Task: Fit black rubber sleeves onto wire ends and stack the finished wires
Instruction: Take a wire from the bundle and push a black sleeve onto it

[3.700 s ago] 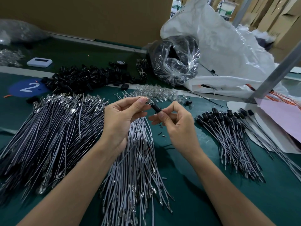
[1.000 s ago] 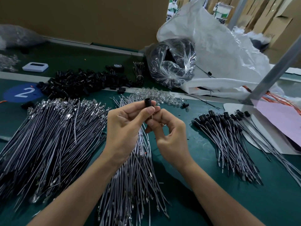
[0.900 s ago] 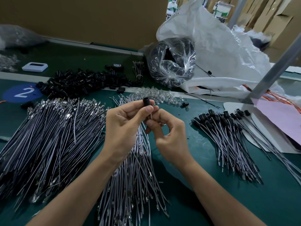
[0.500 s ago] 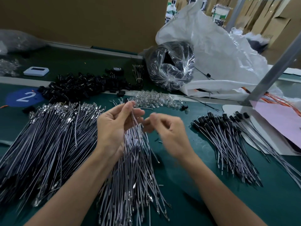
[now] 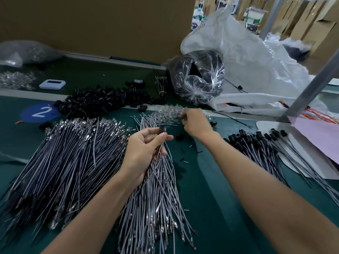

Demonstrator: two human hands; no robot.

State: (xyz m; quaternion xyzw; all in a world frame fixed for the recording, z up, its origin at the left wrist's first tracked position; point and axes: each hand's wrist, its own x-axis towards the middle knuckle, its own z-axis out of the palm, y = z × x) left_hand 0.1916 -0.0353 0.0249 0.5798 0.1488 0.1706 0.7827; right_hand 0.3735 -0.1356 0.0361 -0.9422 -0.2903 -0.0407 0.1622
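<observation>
Left hand [image 5: 145, 149] pinches black sleeve [image 5: 162, 128], right hand [image 5: 195, 123] apart

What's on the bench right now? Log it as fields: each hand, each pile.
left hand: grips a sleeved wire above the middle wire pile
right hand: at the heap of clear parts; fingers hidden, grasp unclear
bare wires: big pile at left
finished stack: at right, sleeved ends pointing away
loose sleeves: black heap at back, left of centre
surface: green table
</observation>
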